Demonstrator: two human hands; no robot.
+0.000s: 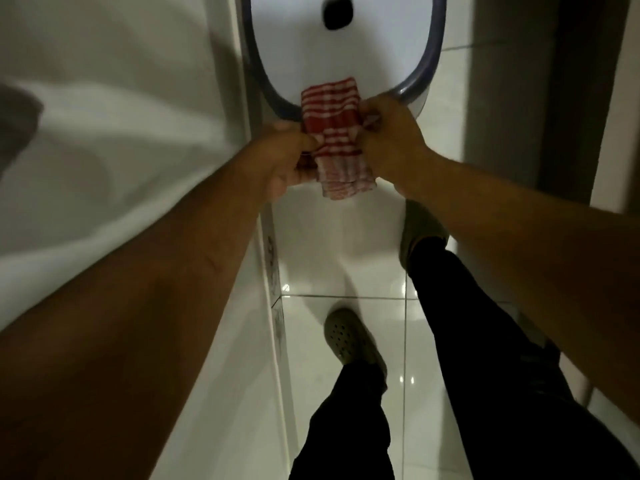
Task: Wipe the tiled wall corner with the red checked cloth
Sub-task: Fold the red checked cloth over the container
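The red checked cloth (334,136) is bunched and stretched between both my hands, above the front of a white basin (298,46) with a grey rim. My left hand (287,157) grips the cloth's left side and my right hand (391,133) grips its right side. A folded end of the cloth hangs down below my hands. The tiled wall (114,109) runs along the left, and its edge (249,109) meets the basin's side.
White glossy floor tiles (346,282) lie below. My two feet in grey clogs (349,337) and dark trouser legs stand on them. A dark door frame (571,98) rises on the right. A dark round hole (337,12) shows in the basin.
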